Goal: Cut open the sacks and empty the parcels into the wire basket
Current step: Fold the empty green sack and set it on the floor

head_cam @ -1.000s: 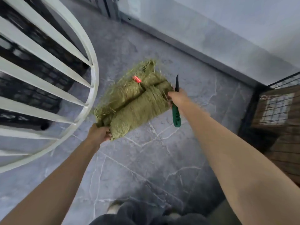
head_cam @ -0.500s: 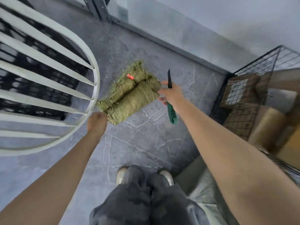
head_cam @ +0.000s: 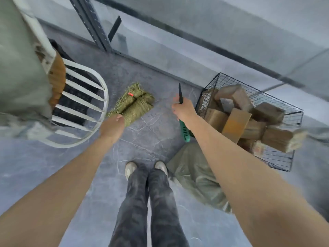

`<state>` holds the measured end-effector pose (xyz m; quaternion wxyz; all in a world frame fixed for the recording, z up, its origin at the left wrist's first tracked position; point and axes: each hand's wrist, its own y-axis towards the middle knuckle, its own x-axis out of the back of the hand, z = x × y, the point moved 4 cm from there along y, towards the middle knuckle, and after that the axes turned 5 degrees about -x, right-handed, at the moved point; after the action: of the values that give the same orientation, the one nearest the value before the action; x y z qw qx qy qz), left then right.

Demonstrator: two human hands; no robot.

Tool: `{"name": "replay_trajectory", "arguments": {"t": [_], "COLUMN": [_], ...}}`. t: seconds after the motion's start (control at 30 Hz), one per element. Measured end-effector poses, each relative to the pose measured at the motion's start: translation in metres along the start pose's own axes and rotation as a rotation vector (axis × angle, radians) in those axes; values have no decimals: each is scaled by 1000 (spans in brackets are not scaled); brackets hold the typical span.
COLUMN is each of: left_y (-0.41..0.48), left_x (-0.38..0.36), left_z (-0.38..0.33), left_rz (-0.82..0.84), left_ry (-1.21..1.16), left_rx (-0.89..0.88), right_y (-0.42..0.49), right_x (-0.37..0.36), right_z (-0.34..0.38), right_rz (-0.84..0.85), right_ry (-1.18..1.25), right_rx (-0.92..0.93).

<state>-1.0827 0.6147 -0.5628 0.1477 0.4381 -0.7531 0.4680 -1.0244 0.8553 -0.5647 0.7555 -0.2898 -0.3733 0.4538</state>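
Beside the right shoe (head_cam: 161,167), a flat sack (head_cam: 195,180) was seen on the floor (head_cam: 151,138). Further out, the left hand (head_cam: 112,124) was met by the near end of a bundle (head_cam: 133,106) of folded green sacking — its underside was hidden, so a hold could not be confirmed. The right hand (head_cam: 183,109) was clamped round a knife (head_cam: 184,131), blade up. Just right of it, parcels (head_cam: 235,122) were heaped in the basket (head_cam: 258,92). The bundle would best be set down well away from the basket — the blade pointed away from the left arm (head_cam: 71,166).
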Motion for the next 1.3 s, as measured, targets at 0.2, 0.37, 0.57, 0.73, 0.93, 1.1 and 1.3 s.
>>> {"name": "replay_trajectory", "arguments": {"t": [0.2,0.37,0.57,0.73,0.93,1.1,1.3], "left_y": [-76,-136,-208,-252,-287,-302,-311], "left_x": [14,3,-21,-44,-82,-125,-180], "left_z": [-71,-95,-97,-104,-113,-115,-121], "left_rz": [10,97,211,249,394,430,462], "left_ry": [20,90,113,157,163,199,283], "left_rx": [-173,-250,-323,-370,-365,-325,-281], "right_y": [-88,-161,-245,-298,-327,-331,-312], "right_x": [52,89,126,153,174,182,208], "right_z": [-16,-66,-155,-222,-276,-319,-359], "right_rz": [-104,-227,-361,-421,-509,-499,-443], "right_ry": [-32,87,199,231,285,318,329], "right_rx": [46,4,-75,-175,-233,-285,-287]}}
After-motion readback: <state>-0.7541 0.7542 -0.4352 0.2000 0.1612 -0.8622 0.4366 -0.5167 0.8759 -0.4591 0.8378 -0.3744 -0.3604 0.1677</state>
